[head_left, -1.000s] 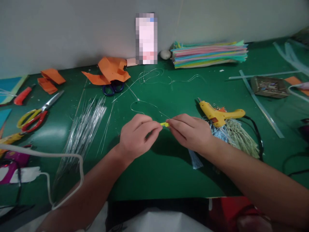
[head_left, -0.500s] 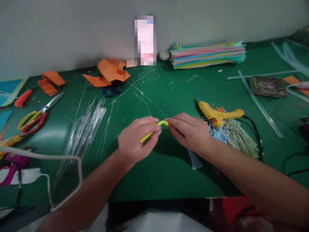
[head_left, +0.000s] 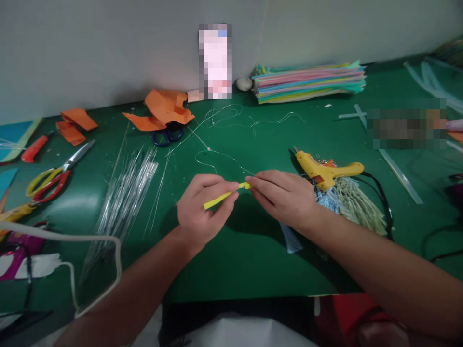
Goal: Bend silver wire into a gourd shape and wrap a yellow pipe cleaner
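Observation:
Over the middle of the green table my left hand [head_left: 204, 202] pinches a short, narrow yellow strip [head_left: 219, 199] between thumb and fingers. Its free end lies across that palm, pointing down and left. The strip's other end is bunched into a small knot or coil at the fingertips of my right hand [head_left: 285, 195], which are closed on it. A thin, clear or silvery strand [head_left: 227, 155] runs over the table to behind the fingers; whether it joins the strip I cannot tell.
To the left lie silvery wires [head_left: 126, 193] and red-and-yellow scissors [head_left: 60, 173]. A yellow glue gun [head_left: 325, 169] rests on tassels [head_left: 361, 205] at right. Behind are orange scraps [head_left: 166, 108], a phone [head_left: 216, 62] and a bundle of coloured strips [head_left: 309, 83]. A white cable [head_left: 119, 270] passes over my left forearm.
The yellow strip has gone from an arched loop between my fingertips to a straighter piece, with more of its free end showing across my left palm. The strand behind has shifted slightly.

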A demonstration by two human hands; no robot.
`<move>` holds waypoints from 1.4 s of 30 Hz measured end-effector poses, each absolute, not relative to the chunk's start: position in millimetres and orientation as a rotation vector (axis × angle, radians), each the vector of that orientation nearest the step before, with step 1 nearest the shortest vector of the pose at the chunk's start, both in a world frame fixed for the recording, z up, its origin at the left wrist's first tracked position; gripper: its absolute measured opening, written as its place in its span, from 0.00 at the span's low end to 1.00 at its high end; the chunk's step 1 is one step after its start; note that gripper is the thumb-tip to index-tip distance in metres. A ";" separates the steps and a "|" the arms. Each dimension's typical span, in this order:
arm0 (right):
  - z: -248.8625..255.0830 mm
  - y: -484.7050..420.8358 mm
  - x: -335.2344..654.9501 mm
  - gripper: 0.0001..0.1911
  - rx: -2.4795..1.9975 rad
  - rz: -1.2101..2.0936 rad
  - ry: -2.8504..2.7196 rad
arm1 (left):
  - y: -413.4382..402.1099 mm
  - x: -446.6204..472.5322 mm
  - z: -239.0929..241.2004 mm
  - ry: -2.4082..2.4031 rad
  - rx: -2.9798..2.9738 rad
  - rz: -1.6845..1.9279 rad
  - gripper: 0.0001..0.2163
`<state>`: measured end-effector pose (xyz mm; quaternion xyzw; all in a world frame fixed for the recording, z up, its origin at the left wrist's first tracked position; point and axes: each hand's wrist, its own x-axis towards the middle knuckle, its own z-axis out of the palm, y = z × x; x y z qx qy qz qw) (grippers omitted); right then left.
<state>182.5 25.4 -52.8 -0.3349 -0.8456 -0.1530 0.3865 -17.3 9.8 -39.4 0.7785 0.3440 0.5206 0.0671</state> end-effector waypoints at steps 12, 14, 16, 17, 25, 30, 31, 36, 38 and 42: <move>-50.3 24.6 184.2 0.06 -0.822 -0.398 -2.190 | 5.8 -21.0 -40.0 0.943 2.519 1.449 0.10; -50.2 24.5 184.1 0.06 -0.823 -0.391 -2.189 | 6.5 -21.0 -40.2 0.910 2.518 1.461 0.10; -50.5 24.4 183.9 0.06 -0.830 -0.382 -2.185 | 7.2 -20.5 -40.9 0.865 2.512 1.485 0.12; -50.7 24.2 183.7 0.06 -0.838 -0.375 -2.177 | 7.6 -20.4 -41.5 0.844 2.513 1.491 0.12; -50.6 20.9 180.5 0.06 -0.875 -0.143 -2.068 | 14.0 -23.7 -48.0 0.752 2.642 1.487 0.12; -47.1 18.5 179.8 0.07 -0.928 0.060 -1.968 | 17.5 -22.6 -45.4 0.681 2.745 1.431 0.15; -46.2 18.0 179.8 0.07 -0.932 0.109 -1.956 | 18.0 -21.9 -44.6 0.674 2.757 1.415 0.15; -41.7 15.5 178.8 0.06 -0.967 0.324 -1.894 | 19.9 -17.9 -44.0 0.651 2.761 1.327 0.14; -41.3 14.4 177.6 0.06 -1.005 0.430 -1.846 | 19.4 -15.9 -45.0 0.699 2.716 1.357 0.14; -43.8 13.1 173.0 0.03 -1.058 0.827 -1.604 | 16.0 -10.2 -47.1 0.824 2.627 1.401 0.14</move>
